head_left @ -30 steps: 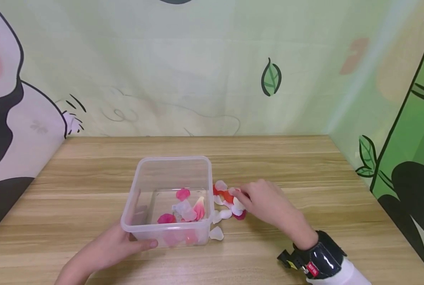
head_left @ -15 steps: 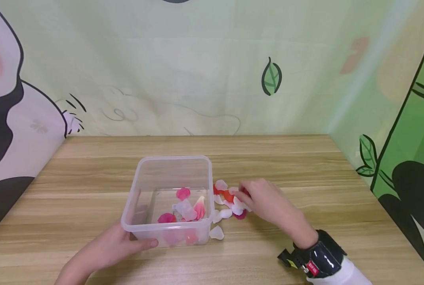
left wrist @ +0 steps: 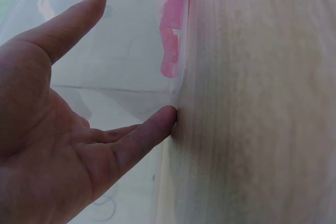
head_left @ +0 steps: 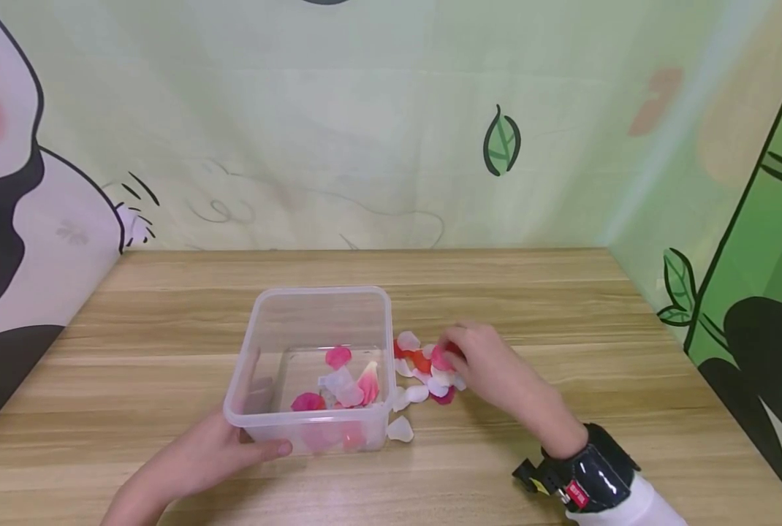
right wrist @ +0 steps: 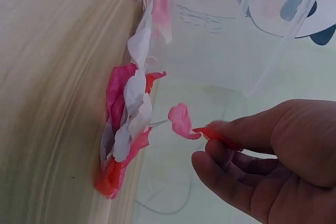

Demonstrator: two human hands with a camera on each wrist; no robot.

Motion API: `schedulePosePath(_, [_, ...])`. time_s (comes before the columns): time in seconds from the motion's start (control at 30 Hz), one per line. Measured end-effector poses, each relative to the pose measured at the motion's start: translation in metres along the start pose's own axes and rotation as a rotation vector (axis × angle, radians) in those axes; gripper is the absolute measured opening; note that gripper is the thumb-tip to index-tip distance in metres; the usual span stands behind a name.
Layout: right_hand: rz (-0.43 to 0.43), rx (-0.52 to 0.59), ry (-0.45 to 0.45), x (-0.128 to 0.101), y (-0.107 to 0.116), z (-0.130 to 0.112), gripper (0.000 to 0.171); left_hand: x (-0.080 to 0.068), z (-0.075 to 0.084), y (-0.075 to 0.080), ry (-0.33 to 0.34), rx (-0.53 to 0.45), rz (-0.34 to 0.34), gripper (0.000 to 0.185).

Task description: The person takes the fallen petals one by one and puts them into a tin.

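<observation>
1. Left hand (head_left: 213, 453): fingers straight, pressed against the box (head_left: 312, 365) at its near-left corner.
2. Box sits mid-table (head_left: 562, 307); bare wood all round.
3. Right hand (head_left: 490, 365) pinches a pink petal (right wrist: 180, 120) above the petal pile (head_left: 420, 380) beside the box's right wall.

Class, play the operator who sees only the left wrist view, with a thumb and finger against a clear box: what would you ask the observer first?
Operator: What is the other hand doing?
Observer: The right hand pinches a pink petal, lifted clear of the table.
Operator: Are more petals outside the box?
Observer: Yes, a pile of petals lies beside the box, on its right.
Operator: Has the box a lid?
Observer: None; it stands open-topped, petals inside.
</observation>
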State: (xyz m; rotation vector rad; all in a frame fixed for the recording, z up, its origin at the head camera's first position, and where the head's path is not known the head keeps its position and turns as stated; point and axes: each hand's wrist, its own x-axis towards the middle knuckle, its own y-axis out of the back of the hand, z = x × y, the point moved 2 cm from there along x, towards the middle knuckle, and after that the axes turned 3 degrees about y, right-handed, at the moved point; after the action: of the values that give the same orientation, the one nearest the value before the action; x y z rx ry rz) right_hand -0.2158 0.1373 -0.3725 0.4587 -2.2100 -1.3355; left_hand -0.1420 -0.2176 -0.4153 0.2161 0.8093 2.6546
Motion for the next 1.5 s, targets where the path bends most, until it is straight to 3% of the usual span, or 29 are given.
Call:
schedulePosePath(0.2, [0.023, -0.006, -0.005, 0.0, 0.001, -0.001, 0.014, 0.0, -0.001, 0.0, -0.009, -0.004, -0.003, 0.128])
schedulePosePath(0.5, [-0.013, -0.003, -0.051, -0.001, 0.001, 0.0, 0.013, 0.0, 0.001, 0.0, -0.023, -0.015, -0.004, 0.128])
schedulePosePath(0.67, [0.082, 0.002, 0.0, -0.001, 0.007, -0.004, 0.011, 0.0, 0.003, 0.0, -0.019, -0.027, -0.007, 0.127])
schedulePosePath(0.73, [0.049, -0.02, 0.01, -0.001, 0.008, -0.005, 0.013, 0.001, 0.003, 0.001, -0.01, -0.028, 0.0, 0.128])
schedulePosePath(0.87, [-0.127, -0.061, -0.016, -0.004, 0.001, -0.003, 0.016, 0.001, 0.003, 0.001, 0.007, -0.014, 0.008, 0.129])
schedulePosePath(0.93, [-0.166, -0.053, -0.036, -0.005, -0.003, -0.001, 0.014, 0.001, 0.002, 0.0, 0.013, -0.006, 0.007, 0.129])
schedulePosePath(1.27, [0.042, 0.001, 0.008, -0.001, 0.001, -0.001, 0.01, 0.0, 0.001, 0.0, -0.028, -0.013, -0.002, 0.128])
schedulePosePath(1.5, [0.082, 0.022, 0.023, -0.001, 0.007, -0.007, 0.011, -0.001, 0.0, 0.0, -0.028, 0.007, 0.004, 0.128])
